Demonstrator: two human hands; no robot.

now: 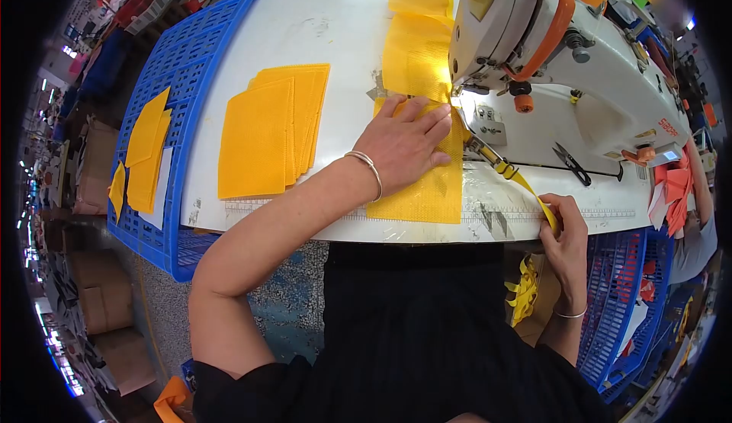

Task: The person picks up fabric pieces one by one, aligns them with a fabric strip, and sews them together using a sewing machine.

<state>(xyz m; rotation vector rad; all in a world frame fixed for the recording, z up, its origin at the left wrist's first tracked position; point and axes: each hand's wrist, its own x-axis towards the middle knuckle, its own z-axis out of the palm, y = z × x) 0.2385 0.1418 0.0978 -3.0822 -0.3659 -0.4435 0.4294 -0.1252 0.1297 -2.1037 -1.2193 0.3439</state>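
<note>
My left hand (404, 142) lies flat, fingers stretched out, on a yellow mesh fabric panel (419, 198) beside the needle of a white sewing machine (499, 23). Joined yellow panels (415, 53) run on behind the needle. From a metal binding guide (482, 149) at the needle, a narrow yellow binding tape (526, 185) stretches toward me. My right hand (566, 229) pinches this tape just past the table's front edge. Black thread snips (572, 165) rest on the machine bed, between the right hand and the machine arm.
A stack of yellow panels (271, 129) lies left on the white table (343, 19). Beyond it a blue crate (191, 49) carries more yellow pieces (145, 160). Blue baskets (610, 286) and a bundle of yellow tape (522, 290) sit below right. Red pieces (675, 187) lie far right, near another person's arm (700, 183).
</note>
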